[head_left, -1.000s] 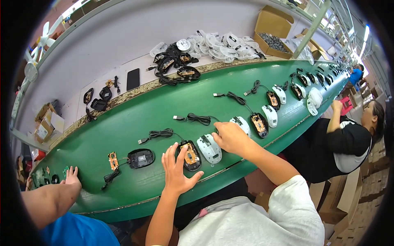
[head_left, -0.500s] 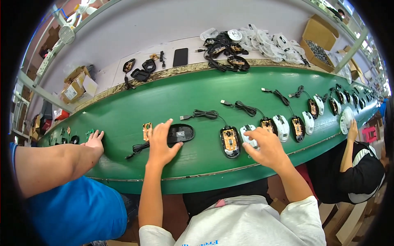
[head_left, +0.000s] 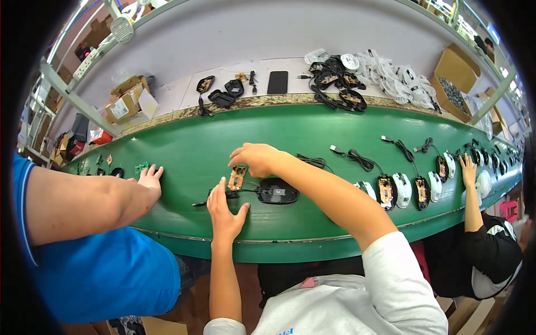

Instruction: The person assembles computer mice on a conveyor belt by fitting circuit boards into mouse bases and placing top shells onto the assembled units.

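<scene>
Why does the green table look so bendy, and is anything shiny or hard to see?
Head view: the green table curves from the fisheye lens; head view again: pale glare toward its right end, where distant mouse parts get too tiny to tell; same head view: the orange circuit board by the right hand looks clearer.

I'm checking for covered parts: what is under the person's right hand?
A copper-coloured circuit board shows just beneath the right hand, on the green work surface. Anything directly under the palm is covered; whether the hand touches the board is unclear.
</scene>
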{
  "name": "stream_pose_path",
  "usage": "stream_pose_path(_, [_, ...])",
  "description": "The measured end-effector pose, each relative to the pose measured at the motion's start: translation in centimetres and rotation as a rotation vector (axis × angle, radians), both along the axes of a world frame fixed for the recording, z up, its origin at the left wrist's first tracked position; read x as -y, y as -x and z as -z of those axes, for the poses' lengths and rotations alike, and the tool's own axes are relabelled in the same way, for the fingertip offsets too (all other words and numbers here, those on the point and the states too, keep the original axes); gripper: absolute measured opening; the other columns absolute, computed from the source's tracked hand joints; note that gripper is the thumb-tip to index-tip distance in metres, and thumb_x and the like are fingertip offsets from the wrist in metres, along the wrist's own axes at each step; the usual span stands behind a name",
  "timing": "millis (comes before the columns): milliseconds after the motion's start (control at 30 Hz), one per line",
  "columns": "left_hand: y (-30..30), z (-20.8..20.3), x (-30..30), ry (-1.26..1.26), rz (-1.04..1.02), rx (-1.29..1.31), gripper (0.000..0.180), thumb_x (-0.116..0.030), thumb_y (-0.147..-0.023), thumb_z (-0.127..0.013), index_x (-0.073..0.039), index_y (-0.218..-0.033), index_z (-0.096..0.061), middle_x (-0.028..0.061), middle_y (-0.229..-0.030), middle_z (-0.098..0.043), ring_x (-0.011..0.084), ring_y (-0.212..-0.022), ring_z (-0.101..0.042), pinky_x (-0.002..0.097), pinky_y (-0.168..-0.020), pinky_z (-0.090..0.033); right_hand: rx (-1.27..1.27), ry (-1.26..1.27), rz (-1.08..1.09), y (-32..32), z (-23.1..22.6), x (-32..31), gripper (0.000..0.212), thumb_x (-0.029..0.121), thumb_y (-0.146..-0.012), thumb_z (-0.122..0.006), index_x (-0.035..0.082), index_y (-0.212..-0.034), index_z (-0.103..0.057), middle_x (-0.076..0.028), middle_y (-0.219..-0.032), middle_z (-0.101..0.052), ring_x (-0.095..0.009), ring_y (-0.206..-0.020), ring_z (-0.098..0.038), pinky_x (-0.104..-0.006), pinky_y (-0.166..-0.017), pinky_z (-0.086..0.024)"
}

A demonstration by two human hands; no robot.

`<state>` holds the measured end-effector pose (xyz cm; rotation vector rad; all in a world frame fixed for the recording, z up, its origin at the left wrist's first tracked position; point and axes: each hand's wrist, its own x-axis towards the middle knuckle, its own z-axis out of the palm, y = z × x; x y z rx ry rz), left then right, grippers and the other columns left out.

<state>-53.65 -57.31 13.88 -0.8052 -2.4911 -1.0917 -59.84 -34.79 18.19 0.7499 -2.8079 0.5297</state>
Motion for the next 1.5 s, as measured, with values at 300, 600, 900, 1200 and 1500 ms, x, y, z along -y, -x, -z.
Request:
stream_pose_path(300, [-1.2, -1.8, 0.0, 0.154, -0.061, 0.052, 0.085, -0.02, -0.073, -0.083, -0.004, -0.147, -0.046, 0.0128, -0.133, -0.061, 0.0287, -0.122, -0.054, 0.0419, -0.108, -0.034, 0.242, -0.25, -0.083, 1.4, -1.5, 0.5, 0.035, 0.006, -0.074, -0.071, 0.011, -0.109, -0.071, -0.006, -0.109, -0.066, -0.029, -0.098, -0.063, -0.0399, -0.088, -0.053])
stream_pose_path(600, [0.9, -2.1, -1.9, -0.076, 0.06, 0.04, 0.07, -0.018, -0.08, -0.079, -0.002, -0.141, -0.052, 0.0124, -0.12, -0.068, 0.0257, -0.105, -0.062, 0.0378, -0.101, -0.041, 0.051, 0.209, 0.122, -3.6, -1.0, -3.0, 0.038, 0.014, -0.074, -0.078, 0.009, -0.11, -0.066, -0.011, -0.105, -0.063, -0.032, -0.09, -0.065, -0.0427, -0.081, -0.055])
stream_pose_path(900, [5.0, -2.2, -6.5, -0.544, 0.241, 0.614, 0.033, -0.006, -0.092, -0.068, 0.003, -0.124, -0.065, 0.0121, -0.101, -0.074, 0.0136, -0.086, -0.066, 0.0254, -0.078, -0.052, -0.003, 0.444, 0.355, -10.0, -0.1, -2.0, 0.043, 0.011, -0.076, -0.08, 0.006, -0.115, -0.063, -0.009, -0.105, -0.06, -0.026, -0.086, -0.063, -0.0354, -0.077, -0.053])
stream_pose_path(1200, [4.9, -3.7, -7.3, -0.526, 0.557, 0.788, 0.036, -0.002, -0.091, -0.068, 0.002, -0.127, -0.064, 0.0113, -0.102, -0.073, 0.0143, -0.088, -0.065, 0.0258, -0.081, -0.053, -0.365, 0.046, -0.104, -10.5, -4.4, -5.4, 0.035, 0.006, -0.077, -0.075, 0.008, -0.111, -0.063, -0.01, -0.112, -0.061, -0.026, -0.098, -0.062, -0.0358, -0.079, -0.055])
stream_pose_path(1500, [4.4, -4.1, -6.9, -0.407, 0.675, 0.788, 0.075, 0.0, -0.086, -0.07, -0.004, -0.153, -0.037, 0.015, -0.116, -0.069, 0.0174, -0.1, -0.063, 0.0298, -0.086, -0.053, -0.213, -0.293, -0.254, -10.2, -4.4, -5.3, 0.029, 0.013, -0.076, -0.076, 0.01, -0.102, -0.063, -0.007, -0.112, -0.061, -0.027, -0.097, -0.061, -0.0392, -0.079, -0.055])
